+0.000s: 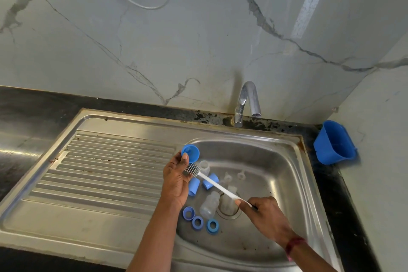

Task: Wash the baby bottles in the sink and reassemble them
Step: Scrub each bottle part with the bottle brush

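Observation:
My left hand [175, 180] pinches a blue bottle cap [191, 153] above the left rim of the sink basin [276, 161], its open side facing me. My right hand [266, 216] grips the white handle of a bottle brush [217, 185], whose grey bristle head lies against my left palm just below the cap. In the basin lie three clear bottles [209, 205], two more blue caps [210, 181], three blue screw rings [197, 222] and two clear teats [240, 175].
A chrome tap [248, 99] stands behind the basin with no water running. The ribbed steel drainboard [106, 168] spreads to the left. A blue plastic holder [334, 142] hangs at the right wall. Black counter borders the sink.

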A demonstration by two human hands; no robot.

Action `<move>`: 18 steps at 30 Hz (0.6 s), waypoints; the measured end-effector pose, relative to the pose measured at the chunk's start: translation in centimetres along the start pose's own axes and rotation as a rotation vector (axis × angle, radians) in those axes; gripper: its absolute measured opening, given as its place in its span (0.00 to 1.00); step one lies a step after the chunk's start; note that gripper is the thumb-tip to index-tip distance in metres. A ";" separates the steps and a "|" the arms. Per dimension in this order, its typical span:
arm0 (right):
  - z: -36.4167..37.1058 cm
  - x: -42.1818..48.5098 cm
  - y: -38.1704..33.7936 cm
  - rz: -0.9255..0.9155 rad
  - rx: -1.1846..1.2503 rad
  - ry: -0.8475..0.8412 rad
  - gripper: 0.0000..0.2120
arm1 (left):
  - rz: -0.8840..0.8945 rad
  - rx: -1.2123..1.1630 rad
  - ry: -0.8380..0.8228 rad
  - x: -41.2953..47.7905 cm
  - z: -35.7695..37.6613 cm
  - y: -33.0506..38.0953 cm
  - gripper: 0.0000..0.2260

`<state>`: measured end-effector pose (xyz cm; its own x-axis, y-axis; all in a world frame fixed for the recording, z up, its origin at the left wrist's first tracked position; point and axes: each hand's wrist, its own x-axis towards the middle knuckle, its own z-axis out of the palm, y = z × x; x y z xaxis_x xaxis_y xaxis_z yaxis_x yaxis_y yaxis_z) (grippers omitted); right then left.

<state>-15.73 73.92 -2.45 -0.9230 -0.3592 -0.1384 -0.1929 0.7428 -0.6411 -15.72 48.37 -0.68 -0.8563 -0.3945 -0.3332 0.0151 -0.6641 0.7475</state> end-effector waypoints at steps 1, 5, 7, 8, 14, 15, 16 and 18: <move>0.0 -0.1 0.0 -0.005 0.006 0.007 0.29 | -0.003 -0.001 0.018 0.1 0.0 -0.1 0.24; 0.4 0.1 -0.2 0.010 0.023 0.017 0.29 | -0.020 -0.043 0.036 -0.1 0.7 -0.5 0.03; 0.9 0.4 -0.2 0.059 0.081 0.014 0.30 | -0.037 -0.040 0.024 -0.3 1.0 -0.7 0.05; 1.2 0.5 -0.3 0.087 0.115 0.012 0.31 | -0.047 -0.054 0.025 -0.4 1.2 -0.6 0.05; 2.5 -0.3 -0.8 0.088 0.160 0.021 0.32 | -0.071 -0.172 0.075 -0.1 1.5 -0.8 0.04; 2.5 -0.5 -1.0 0.079 0.163 0.023 0.33 | -0.077 -0.183 0.085 -0.1 1.6 -0.9 0.04; 2.5 -0.6 -1.1 0.067 0.166 0.028 0.33 | -0.085 -0.195 0.093 -0.1 1.7 -0.8 0.04; 2.5 -0.8 -1.4 0.043 0.160 0.041 0.34 | -0.087 -0.219 0.109 0.2 1.7 -0.9 0.04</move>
<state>-13.88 71.72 -3.35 -0.9427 -0.3031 -0.1392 -0.1005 0.6561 -0.7480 -16.76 49.98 -0.44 -0.7987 -0.3880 -0.4600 0.0652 -0.8157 0.5748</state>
